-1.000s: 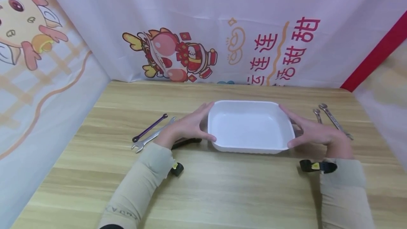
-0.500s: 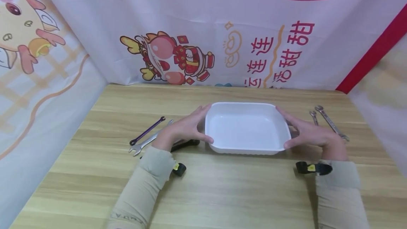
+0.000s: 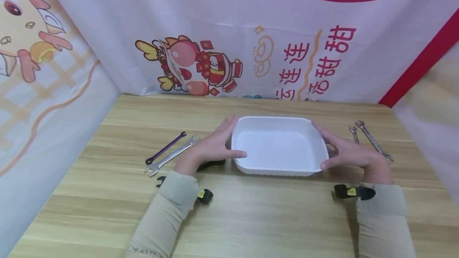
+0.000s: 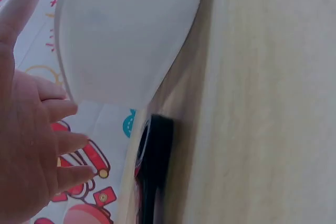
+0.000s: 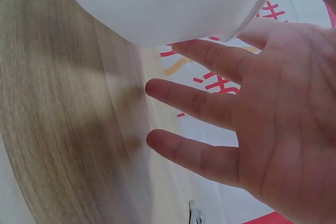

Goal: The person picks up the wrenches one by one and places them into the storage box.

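A white rectangular dish (image 3: 279,146) with rounded corners sits on the wooden table between the two hands, nothing inside it. At its left end the left hand (image 3: 213,146) is spread, thumb over the front left corner of the rim. In the left wrist view those fingers (image 4: 71,142) reach out straight beside the white wall. The right hand (image 3: 348,152) spans the dish's right end, index finger by the back corner and thumb at the front one. Its other fingers (image 5: 194,103) point out straight below the dish in the right wrist view, holding nothing.
Left of the dish lie a purple wrench (image 3: 165,148), a silver open-end wrench (image 3: 170,156) and a black wrench (image 4: 157,156), partly hidden by the left arm. Two silver wrenches (image 3: 374,140) lie at the right. A printed cloth (image 3: 215,11) hangs along the table's back edge.
The left hand has loosened: its thumb has lifted and straightened over the rim. The right hand and dish stay nearly in place, with a slight shift of the head view.
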`<state>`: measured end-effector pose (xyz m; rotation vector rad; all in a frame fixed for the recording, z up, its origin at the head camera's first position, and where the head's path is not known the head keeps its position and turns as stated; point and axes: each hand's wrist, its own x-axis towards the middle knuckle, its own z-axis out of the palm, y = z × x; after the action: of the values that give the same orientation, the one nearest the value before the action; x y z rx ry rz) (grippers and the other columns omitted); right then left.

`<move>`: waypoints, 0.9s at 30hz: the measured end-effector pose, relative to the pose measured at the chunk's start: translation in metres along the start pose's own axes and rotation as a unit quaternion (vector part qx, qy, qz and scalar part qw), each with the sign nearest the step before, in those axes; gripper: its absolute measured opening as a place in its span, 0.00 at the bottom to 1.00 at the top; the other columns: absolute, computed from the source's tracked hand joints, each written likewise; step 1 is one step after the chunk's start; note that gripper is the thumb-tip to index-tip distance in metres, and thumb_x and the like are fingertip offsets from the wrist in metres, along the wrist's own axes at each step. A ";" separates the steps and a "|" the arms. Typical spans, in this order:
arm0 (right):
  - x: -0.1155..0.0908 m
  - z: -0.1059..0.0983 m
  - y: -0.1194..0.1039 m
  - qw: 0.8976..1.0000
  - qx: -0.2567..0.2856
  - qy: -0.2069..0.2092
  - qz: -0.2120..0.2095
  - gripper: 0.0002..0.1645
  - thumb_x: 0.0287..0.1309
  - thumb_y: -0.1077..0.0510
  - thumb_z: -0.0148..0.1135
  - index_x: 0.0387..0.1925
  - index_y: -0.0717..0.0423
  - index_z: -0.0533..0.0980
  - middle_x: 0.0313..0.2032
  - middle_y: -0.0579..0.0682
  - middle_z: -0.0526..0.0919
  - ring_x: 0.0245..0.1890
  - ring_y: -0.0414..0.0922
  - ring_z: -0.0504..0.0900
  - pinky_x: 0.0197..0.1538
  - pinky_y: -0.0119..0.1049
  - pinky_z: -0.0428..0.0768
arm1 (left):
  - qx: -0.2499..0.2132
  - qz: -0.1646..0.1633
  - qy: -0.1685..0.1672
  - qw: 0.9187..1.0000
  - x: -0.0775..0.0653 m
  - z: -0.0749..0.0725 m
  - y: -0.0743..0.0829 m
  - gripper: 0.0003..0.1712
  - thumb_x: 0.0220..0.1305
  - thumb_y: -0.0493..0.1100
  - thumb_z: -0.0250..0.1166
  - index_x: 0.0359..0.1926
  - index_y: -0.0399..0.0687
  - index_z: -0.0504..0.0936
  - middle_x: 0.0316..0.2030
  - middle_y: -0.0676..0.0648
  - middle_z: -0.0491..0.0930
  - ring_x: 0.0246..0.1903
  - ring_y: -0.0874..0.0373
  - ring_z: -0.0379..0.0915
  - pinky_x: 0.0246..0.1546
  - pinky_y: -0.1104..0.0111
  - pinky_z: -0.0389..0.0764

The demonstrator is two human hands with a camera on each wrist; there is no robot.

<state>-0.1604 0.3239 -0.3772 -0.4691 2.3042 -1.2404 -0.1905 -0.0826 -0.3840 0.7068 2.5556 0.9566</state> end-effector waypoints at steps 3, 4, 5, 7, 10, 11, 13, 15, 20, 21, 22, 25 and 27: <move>0.000 0.000 0.001 1.000 -0.003 0.001 0.003 0.71 0.47 0.54 0.76 0.78 0.26 0.36 0.79 0.55 0.39 0.74 0.72 0.40 0.61 0.80 0.55 | 0.048 0.006 0.009 0.999 0.001 0.004 0.006 0.70 0.50 0.76 0.67 0.79 0.65 0.31 0.79 0.57 0.28 0.79 0.51 0.19 0.77 0.44 0.37; 0.000 0.000 0.001 1.000 -0.004 0.001 0.005 0.71 0.47 0.54 0.76 0.78 0.27 0.36 0.79 0.54 0.39 0.75 0.72 0.40 0.61 0.80 0.55 | 0.062 0.009 0.009 0.998 0.001 0.006 0.008 0.70 0.50 0.76 0.66 0.79 0.63 0.30 0.79 0.58 0.26 0.79 0.52 0.17 0.77 0.43 0.35; 0.000 0.000 0.001 1.000 -0.004 0.002 0.006 0.71 0.47 0.55 0.76 0.78 0.28 0.36 0.79 0.54 0.39 0.75 0.72 0.40 0.61 0.80 0.55 | 0.075 0.011 0.007 0.997 0.001 0.008 0.010 0.71 0.50 0.76 0.66 0.79 0.62 0.29 0.78 0.59 0.24 0.78 0.53 0.15 0.76 0.43 0.34; 0.001 0.000 0.002 1.000 -0.003 0.003 0.008 0.71 0.47 0.55 0.76 0.78 0.29 0.36 0.79 0.54 0.40 0.75 0.71 0.40 0.61 0.80 0.55 | 0.091 0.013 0.003 0.996 0.001 0.010 0.013 0.72 0.50 0.76 0.67 0.79 0.61 0.29 0.77 0.61 0.21 0.77 0.56 0.12 0.76 0.43 0.33; 0.001 0.000 0.003 1.000 -0.003 0.004 0.007 0.71 0.48 0.55 0.75 0.79 0.31 0.36 0.79 0.54 0.40 0.75 0.70 0.40 0.61 0.80 0.56 | 0.106 0.017 -0.005 0.994 0.000 0.014 0.017 0.74 0.48 0.76 0.68 0.79 0.58 0.29 0.76 0.62 0.19 0.76 0.59 0.10 0.76 0.44 0.34; 0.001 0.000 0.003 1.000 -0.003 0.004 0.007 0.71 0.48 0.54 0.75 0.79 0.31 0.36 0.79 0.54 0.40 0.75 0.70 0.40 0.61 0.80 0.56 | 0.109 0.019 -0.005 0.994 0.000 0.014 0.018 0.75 0.47 0.76 0.68 0.79 0.57 0.29 0.77 0.62 0.19 0.77 0.59 0.10 0.76 0.44 0.34; 0.001 0.000 0.003 1.000 -0.002 0.003 0.005 0.71 0.48 0.55 0.75 0.79 0.32 0.35 0.79 0.54 0.40 0.75 0.71 0.40 0.61 0.80 0.57 | 0.111 0.024 -0.005 0.993 0.000 0.015 0.019 0.76 0.46 0.77 0.69 0.79 0.56 0.29 0.77 0.60 0.21 0.78 0.57 0.13 0.77 0.44 0.35; 0.001 -0.001 0.003 1.000 -0.002 0.002 0.004 0.71 0.48 0.55 0.75 0.79 0.32 0.35 0.79 0.55 0.40 0.75 0.71 0.40 0.61 0.80 0.56 | 0.113 0.027 -0.006 0.993 0.000 0.015 0.020 0.77 0.45 0.77 0.69 0.79 0.55 0.29 0.78 0.58 0.21 0.78 0.56 0.16 0.77 0.45 0.37; 0.001 -0.001 0.003 1.000 -0.003 0.001 -0.004 0.71 0.48 0.56 0.75 0.78 0.29 0.35 0.79 0.55 0.39 0.75 0.71 0.39 0.61 0.80 0.55 | 0.125 0.027 -0.012 0.992 0.000 0.015 0.019 0.79 0.43 0.81 0.66 0.78 0.54 0.27 0.77 0.57 0.19 0.79 0.57 0.19 0.77 0.47 0.40; 0.001 -0.001 0.003 1.000 -0.002 0.001 -0.005 0.71 0.48 0.56 0.75 0.78 0.28 0.35 0.79 0.55 0.39 0.75 0.71 0.39 0.61 0.80 0.55 | 0.126 0.027 -0.012 0.992 0.001 0.015 0.019 0.79 0.43 0.81 0.66 0.78 0.54 0.26 0.77 0.57 0.18 0.79 0.57 0.19 0.77 0.47 0.40; 0.001 -0.001 0.003 1.000 -0.001 0.000 -0.006 0.71 0.48 0.56 0.75 0.78 0.27 0.35 0.79 0.55 0.39 0.75 0.71 0.39 0.61 0.80 0.55 | 0.129 0.026 -0.013 0.991 0.001 0.015 0.018 0.79 0.42 0.82 0.65 0.78 0.54 0.26 0.77 0.57 0.18 0.79 0.56 0.19 0.77 0.47 0.40; 0.001 -0.002 0.004 1.000 -0.001 -0.001 -0.006 0.70 0.48 0.57 0.74 0.78 0.26 0.35 0.79 0.56 0.39 0.74 0.72 0.40 0.61 0.80 0.55 | 0.132 0.023 -0.015 0.991 0.001 0.015 0.018 0.80 0.41 0.84 0.64 0.78 0.54 0.26 0.77 0.57 0.18 0.79 0.56 0.19 0.77 0.47 0.40; 0.001 -0.002 0.004 1.000 -0.004 -0.001 -0.004 0.70 0.48 0.57 0.75 0.78 0.27 0.35 0.79 0.56 0.39 0.74 0.72 0.40 0.61 0.80 0.56 | 0.133 0.020 -0.016 0.991 0.000 0.015 0.019 0.81 0.41 0.84 0.64 0.78 0.53 0.26 0.77 0.56 0.18 0.79 0.56 0.18 0.77 0.47 0.40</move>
<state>-0.1620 0.3267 -0.3799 -0.4814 2.3083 -1.2349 -0.1774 -0.0622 -0.3823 0.8415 2.6776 0.6149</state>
